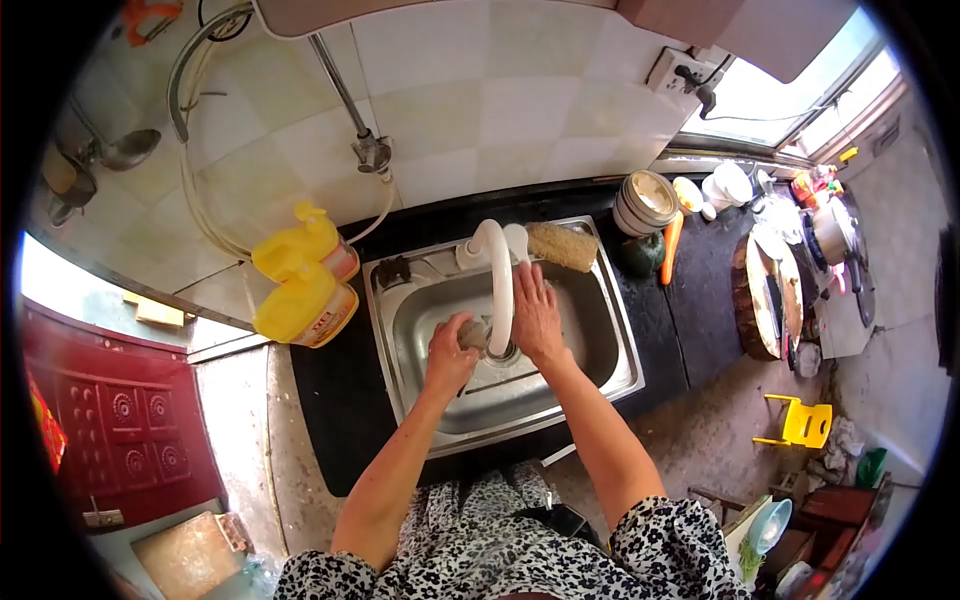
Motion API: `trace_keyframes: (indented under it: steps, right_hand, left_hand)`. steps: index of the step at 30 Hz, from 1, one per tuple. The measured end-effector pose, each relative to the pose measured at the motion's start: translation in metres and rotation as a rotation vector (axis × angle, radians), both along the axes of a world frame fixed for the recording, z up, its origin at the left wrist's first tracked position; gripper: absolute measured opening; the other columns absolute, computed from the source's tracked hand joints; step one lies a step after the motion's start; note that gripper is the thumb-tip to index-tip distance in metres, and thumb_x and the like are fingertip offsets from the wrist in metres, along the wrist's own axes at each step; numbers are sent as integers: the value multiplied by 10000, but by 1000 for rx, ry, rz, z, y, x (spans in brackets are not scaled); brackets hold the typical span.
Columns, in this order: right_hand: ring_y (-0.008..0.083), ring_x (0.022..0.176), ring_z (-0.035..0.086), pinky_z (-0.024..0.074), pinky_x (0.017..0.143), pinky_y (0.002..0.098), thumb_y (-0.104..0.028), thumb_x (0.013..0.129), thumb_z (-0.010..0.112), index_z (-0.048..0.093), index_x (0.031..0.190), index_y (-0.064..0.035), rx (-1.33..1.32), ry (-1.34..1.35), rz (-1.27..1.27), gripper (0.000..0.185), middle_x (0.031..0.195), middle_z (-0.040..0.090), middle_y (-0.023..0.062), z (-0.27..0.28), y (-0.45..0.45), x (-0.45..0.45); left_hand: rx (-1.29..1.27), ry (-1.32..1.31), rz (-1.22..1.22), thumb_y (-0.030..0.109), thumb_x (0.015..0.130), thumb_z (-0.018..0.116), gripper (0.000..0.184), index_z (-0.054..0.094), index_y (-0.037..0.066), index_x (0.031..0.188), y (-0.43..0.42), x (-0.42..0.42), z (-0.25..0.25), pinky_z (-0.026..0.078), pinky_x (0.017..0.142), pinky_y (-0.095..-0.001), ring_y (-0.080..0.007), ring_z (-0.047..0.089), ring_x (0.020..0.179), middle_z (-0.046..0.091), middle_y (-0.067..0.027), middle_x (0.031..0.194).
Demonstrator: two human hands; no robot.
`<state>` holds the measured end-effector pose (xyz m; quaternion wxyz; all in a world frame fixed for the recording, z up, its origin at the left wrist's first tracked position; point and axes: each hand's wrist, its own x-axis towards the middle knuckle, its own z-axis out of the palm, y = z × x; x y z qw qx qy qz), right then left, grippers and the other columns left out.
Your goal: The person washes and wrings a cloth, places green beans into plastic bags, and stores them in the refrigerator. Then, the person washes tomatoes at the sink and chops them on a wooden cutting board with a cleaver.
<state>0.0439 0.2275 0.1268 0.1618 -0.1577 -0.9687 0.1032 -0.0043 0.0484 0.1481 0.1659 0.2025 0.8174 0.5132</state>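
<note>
A steel sink is set in the black counter, with a white curved faucet over its middle. Over the basin's left part, my left hand has its fingers wrapped round a small greyish-brown object, too small to name. My right hand is right of the faucet, fingers stretched toward the white faucet handle; whether they touch it cannot be told. A tan loofah-like sponge lies on the sink's back right edge. A dark scrubber sits at the back left corner.
Yellow jugs stand left of the sink. To the right are stacked bowls, a dark green vegetable, a carrot, and a round chopping board with a knife. A yellow chair stands on the floor.
</note>
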Motion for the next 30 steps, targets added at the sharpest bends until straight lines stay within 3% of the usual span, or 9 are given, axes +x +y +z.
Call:
trace_keyframes:
  steps: [3,7,11,16,19,21,24,28,30]
  right_hand:
    - [394,1362,408,356,1080,503,-8,767,584,424,1423,-46,-366,-65,-14,676,1528,377,153,1,-9,25]
    - [324,1250,518,407,1036,440,-223,957,494,442,1420,-57,-1110,96,19,495,1416,501,161,-64,-25,46]
    - [273,1233,534,389,1066,408,-468,1000,406,445,1423,-71,-1769,64,65,581,1399,514,99,-82,-44,52]
    - [275,1232,535,433,1030,474,-595,952,471,438,1424,-99,-2439,261,-44,686,1367,538,82,-39,-69,47]
    - [288,1236,530,460,999,499,-528,955,517,434,1415,-93,-2562,290,109,639,1355,539,95,-28,-74,45]
    - [261,1051,600,537,825,403,-314,929,633,503,1313,-71,-2648,228,1,473,1246,580,134,-35,-75,45]
    - [199,780,584,502,577,272,-101,877,673,563,1169,-39,-2704,117,-319,318,1054,611,123,-20,-76,45]
    - [152,690,511,395,487,226,-88,878,645,559,1137,-20,-2755,-72,-243,281,958,592,109,3,-85,50]
    - [147,662,501,356,458,228,-100,889,639,542,1064,-37,-2777,-179,-123,209,901,560,93,-1,-82,51]
  left_hand:
    - [88,-129,-2,-21,685,641,527,614,54,1206,4,-7,-1,512,873,-359,-290,634,976,627,-158,1065]
    - [236,-440,39,-17,685,665,506,631,25,1188,12,-18,6,516,827,-316,-214,630,941,652,-110,1049]
    - [337,-594,181,-5,701,687,480,637,30,1177,19,-26,11,513,839,-301,-191,624,956,648,-78,1065]
    - [411,-431,207,16,725,685,435,642,61,1155,17,-11,9,497,897,-322,-203,609,1027,645,-90,1075]
    - [154,-44,-18,44,751,678,398,630,77,1145,-5,14,-8,485,925,-334,-211,595,1070,642,-100,1076]
    - [75,36,-62,72,774,674,376,623,86,1146,-20,19,-20,480,938,-338,-215,589,1091,641,-95,1081]
    - [389,-290,153,206,874,682,334,620,120,1191,-32,12,-28,487,941,-355,-221,585,1109,634,-58,1098]
    - [591,-926,66,337,931,665,365,605,90,1194,-35,8,-30,497,898,-336,-184,587,1071,630,-47,1085]
    - [682,-961,-131,374,945,643,380,603,69,1167,-31,1,-34,497,861,-304,-153,594,1010,631,-44,1056]
